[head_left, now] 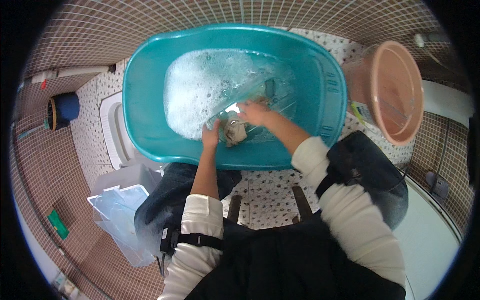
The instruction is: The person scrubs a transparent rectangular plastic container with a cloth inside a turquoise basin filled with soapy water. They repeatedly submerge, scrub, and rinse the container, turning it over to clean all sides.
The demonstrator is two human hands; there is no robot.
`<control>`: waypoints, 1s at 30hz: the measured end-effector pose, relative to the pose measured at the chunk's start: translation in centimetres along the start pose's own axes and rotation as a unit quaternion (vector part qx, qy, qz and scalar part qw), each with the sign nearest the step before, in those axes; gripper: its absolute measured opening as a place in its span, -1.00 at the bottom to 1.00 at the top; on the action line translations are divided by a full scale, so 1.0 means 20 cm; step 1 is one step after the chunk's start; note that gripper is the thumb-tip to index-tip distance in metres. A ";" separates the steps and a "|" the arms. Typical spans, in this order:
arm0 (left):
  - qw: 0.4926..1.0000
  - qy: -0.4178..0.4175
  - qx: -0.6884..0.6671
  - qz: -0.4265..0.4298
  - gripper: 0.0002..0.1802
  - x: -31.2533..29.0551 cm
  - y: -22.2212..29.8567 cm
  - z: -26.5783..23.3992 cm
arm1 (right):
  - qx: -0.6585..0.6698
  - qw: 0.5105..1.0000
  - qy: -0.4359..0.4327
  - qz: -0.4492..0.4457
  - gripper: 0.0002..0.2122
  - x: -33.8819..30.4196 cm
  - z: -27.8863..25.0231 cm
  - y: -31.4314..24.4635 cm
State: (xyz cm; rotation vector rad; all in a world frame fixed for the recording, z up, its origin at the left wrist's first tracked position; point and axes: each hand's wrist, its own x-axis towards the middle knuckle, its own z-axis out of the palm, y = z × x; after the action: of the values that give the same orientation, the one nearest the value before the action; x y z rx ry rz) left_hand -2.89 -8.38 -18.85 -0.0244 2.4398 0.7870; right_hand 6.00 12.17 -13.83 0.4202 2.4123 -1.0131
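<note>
A large teal tub [150, 135] stands before me, holding water with white foam. My left hand [211, 134] grips the near left edge of a clear plastic piece [250, 89], like a box or lid, tilted and partly in the water. A wet beige cloth [235, 132] hangs bunched between my hands at the near side. My right hand [254, 112] is closed around part of this cloth, its fingertips against the plastic. Water and glare blur the plastic's full shape, and some of the right fingers are hidden.
At the right stands a pinkish-orange bucket [375, 95]. Clear plastic containers [117, 212] lean by a grey bin [122, 175] at my left knee. Beyond them are a white squat toilet [111, 132] and a dark-lined basket [65, 111]. Tiled walls [240, 11] close in the space.
</note>
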 end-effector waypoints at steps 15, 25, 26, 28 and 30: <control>0.984 0.101 -0.099 0.109 -0.58 0.06 0.07 0.14 | -0.025 1.000 0.000 0.008 -0.74 -0.03 0.29 0.21; 0.983 0.109 -0.121 0.090 -0.58 0.06 0.05 0.13 | -0.238 0.951 -0.038 0.192 -0.59 -0.13 0.18 0.37; 0.983 0.112 -0.108 0.094 -0.58 0.07 0.04 0.11 | -0.244 0.946 -0.040 0.207 -0.56 -0.13 0.24 0.29; 0.980 0.128 -0.097 0.119 -0.58 0.10 0.03 0.08 | -0.178 0.963 -0.064 0.192 -0.53 -0.08 0.35 0.12; 0.978 0.132 -0.104 0.121 -0.58 0.11 0.03 0.06 | -0.085 0.973 -0.064 0.203 -0.53 0.00 0.42 -0.05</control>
State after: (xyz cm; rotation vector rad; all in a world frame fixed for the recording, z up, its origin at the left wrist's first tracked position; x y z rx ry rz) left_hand -4.21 -6.92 -20.56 0.0950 2.6294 1.2146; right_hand 8.17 5.35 -18.44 0.7270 2.1534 -0.6292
